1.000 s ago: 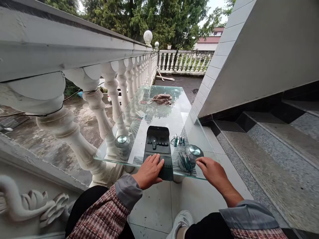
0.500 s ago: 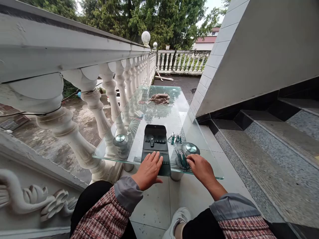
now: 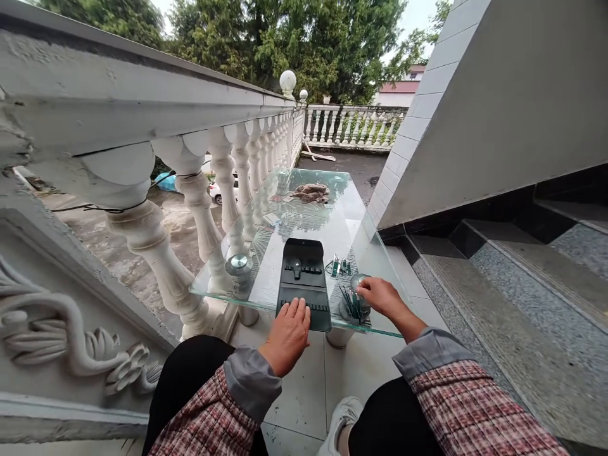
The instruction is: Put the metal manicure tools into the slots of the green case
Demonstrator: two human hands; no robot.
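A dark green folding case (image 3: 305, 292) lies spread open on the glass table, with rows of small loops and a strapped tab inside. My left hand (image 3: 287, 335) rests flat on its near left part, fingers stretched out. Thin dark-green and metal tools (image 3: 352, 305) lie in a loose bunch right of the case. Beyond them is a small group of shorter green and silver tools (image 3: 339, 266). Just above the bunch, my right hand (image 3: 384, 299) has its fingertips pinched together over a table-leg disc. What the pinch holds, if anything, is too small to make out.
The glass table (image 3: 323, 221) carries a crumpled brown cloth (image 3: 311, 193) at its far end and a small card (image 3: 272, 219) on the left. A white balustrade (image 3: 199, 209) runs along the left. Stone stairs (image 3: 498, 278) rise on the right.
My left hand has slid toward the near edge of the case, uncovering more loops. The right hand has lifted away from the thin tools. The whole view has shifted slightly.
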